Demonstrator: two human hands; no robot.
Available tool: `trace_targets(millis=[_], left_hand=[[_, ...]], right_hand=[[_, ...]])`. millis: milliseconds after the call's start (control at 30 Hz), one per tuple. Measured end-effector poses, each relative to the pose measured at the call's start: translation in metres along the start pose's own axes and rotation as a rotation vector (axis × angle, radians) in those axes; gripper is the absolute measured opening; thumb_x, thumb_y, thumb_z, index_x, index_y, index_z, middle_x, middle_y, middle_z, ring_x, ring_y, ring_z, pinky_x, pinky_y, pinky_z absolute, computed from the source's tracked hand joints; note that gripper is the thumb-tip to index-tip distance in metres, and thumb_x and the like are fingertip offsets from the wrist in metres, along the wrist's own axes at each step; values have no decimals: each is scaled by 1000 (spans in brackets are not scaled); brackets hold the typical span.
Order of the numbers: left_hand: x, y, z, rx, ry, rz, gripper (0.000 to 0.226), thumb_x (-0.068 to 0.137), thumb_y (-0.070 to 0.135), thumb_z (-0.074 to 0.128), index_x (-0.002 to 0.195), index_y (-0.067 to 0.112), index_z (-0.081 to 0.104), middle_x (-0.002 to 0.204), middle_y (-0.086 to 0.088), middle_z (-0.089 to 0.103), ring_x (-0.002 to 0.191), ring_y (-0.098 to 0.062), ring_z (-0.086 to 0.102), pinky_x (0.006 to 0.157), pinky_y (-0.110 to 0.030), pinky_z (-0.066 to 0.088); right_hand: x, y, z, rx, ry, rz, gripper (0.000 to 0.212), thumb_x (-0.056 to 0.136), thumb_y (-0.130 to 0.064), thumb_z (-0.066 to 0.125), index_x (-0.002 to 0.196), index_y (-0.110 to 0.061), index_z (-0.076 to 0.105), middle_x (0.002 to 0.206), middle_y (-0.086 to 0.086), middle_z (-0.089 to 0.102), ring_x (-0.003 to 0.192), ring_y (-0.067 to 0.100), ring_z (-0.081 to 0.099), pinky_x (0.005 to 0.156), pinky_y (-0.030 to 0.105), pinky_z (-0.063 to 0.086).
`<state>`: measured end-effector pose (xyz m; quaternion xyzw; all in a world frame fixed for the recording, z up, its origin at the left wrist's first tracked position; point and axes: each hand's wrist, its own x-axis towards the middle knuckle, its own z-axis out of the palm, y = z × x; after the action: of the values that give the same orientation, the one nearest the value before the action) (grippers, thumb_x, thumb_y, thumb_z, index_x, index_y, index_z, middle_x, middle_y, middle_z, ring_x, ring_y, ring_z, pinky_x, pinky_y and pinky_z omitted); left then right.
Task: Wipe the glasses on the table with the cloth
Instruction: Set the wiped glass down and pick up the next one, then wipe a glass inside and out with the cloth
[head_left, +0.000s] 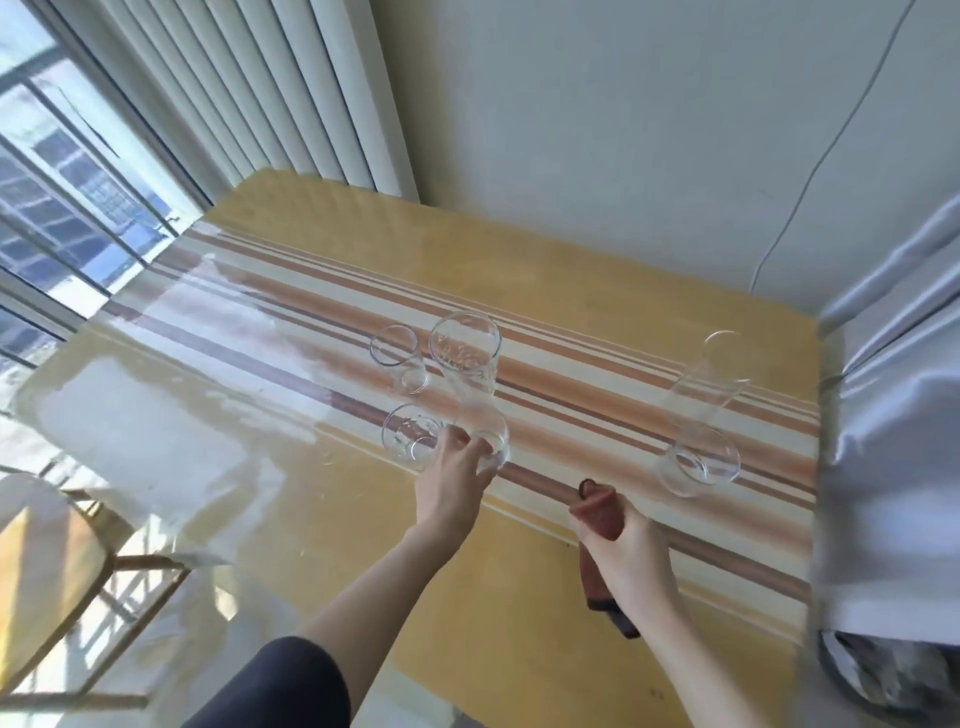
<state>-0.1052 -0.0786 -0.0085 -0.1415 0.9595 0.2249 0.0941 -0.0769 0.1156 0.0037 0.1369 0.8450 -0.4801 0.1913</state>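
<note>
The striped table (571, 291) fills the centre of the frame. Five clear glasses stand on it in two groups.

Centre group:
- A tall pilsner glass (470, 379), leaning in the view.
- A short tumbler (399, 358) just to its left.
- A second short tumbler (410, 436) below that.

Right group:
- A tall straight glass (709, 384).
- A wide tumbler (698, 462) just below it.

The left hand (457, 478) is at the foot of the pilsner glass. Its fingers are curled around the narrow base and closed on it. The right hand (631, 551), at lower centre-right, is clenched on a folded reddish-brown cloth (597, 512). One end of the cloth protrudes above the fist and the other hangs below the wrist.

Handling notes, as judgement:
- The glass is thin-walled, rigid and fragile. It will be smooth and prone to slip in a bare grip.
- The pilsner glass is top-heavy. A hold low on the narrow waist, where the fingers can wrap fully, gives the best control.
- Neighbouring tumblers stand close by. The glass should be lifted straight up to avoid knocking them.
- The cloth is soft and pliable and should conform to the inner wall.
</note>
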Motion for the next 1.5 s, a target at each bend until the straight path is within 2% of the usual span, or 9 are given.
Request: trace_targets(millis=[267, 400, 533, 733, 867, 1000, 1167, 1333, 1500], left_hand=[[11, -3, 8, -15, 73, 47, 16, 94, 29, 55, 88, 17, 63, 141, 2, 35, 96, -24, 60, 54, -30, 38], [2, 5, -3, -399, 61, 15, 10, 89, 23, 64, 81, 17, 64, 142, -3, 25, 118, -10, 43, 81, -26, 37], [-14, 26, -20, -935, -48, -89, 18, 92, 17, 60, 74, 17, 56, 117, -15, 45, 89, -21, 56, 78, -27, 52], [-36, 58, -56, -1244, -218, 12, 22, 90, 23, 63, 74, 12, 53, 88, -9, 49, 90, -24, 52, 81, -30, 55], [-60, 80, -73, -1249, -289, 161, 28, 92, 17, 59, 87, -8, 48, 90, -7, 68, 88, -27, 64, 88, -44, 55], [-77, 91, -82, -1319, -273, 157, 19, 88, 14, 63, 79, 1, 52, 83, -7, 69, 76, -22, 66, 71, -32, 57], [-87, 98, -79, -1406, -316, 155, 17, 89, 7, 59, 76, 4, 49, 80, -4, 71, 69, -18, 69, 64, -25, 55], [-85, 91, -87, -1377, -379, 257, 31, 72, 33, 79, 71, 14, 56, 107, -11, 62, 89, -22, 68, 80, -32, 56], [-94, 91, -96, -1332, -378, 266, 16, 81, 14, 67, 71, 10, 56, 140, -4, 50, 118, -21, 61, 78, -30, 56]], right_hand=[[-5, 9, 5, 34, 62, 28, 21, 85, -30, 70, 101, -21, 62, 75, -6, 64, 66, 5, 60, 49, 15, 39], [-9, -6, -2, 194, 32, -18, 18, 84, -31, 71, 95, -19, 64, 69, 1, 63, 63, 18, 61, 50, 12, 42], [-21, -27, -17, 466, -1, -74, 13, 84, -30, 70, 94, -27, 63, 77, -2, 64, 71, 16, 61, 57, 11, 45], [-32, -58, -23, 429, 190, -425, 68, 83, -37, 71, 138, -27, 31, 136, -10, 50, 128, 2, 47, 100, 9, 37], [-33, -76, -30, 138, 355, -715, 64, 82, -63, 54, 124, -18, 35, 145, 10, 41, 139, 30, 36, 108, 35, 38], [-42, -69, -42, -194, 521, -804, 67, 84, -69, 45, 121, -16, 61, 151, 20, 35, 138, 43, 31, 105, 63, 35], [-63, -66, -48, -64, 320, -671, 67, 86, -75, 29, 140, -38, 42, 160, 0, 18, 146, 28, 21, 115, 48, 26], [-66, -105, -77, -25, 250, -471, 53, 81, -63, 55, 124, -33, 61, 134, -3, 54, 122, 11, 51, 95, 23, 41], [-55, -116, -110, 408, -192, -131, 53, 77, -69, 58, 92, -22, 77, 74, 5, 69, 64, 23, 61, 63, 30, 47]])
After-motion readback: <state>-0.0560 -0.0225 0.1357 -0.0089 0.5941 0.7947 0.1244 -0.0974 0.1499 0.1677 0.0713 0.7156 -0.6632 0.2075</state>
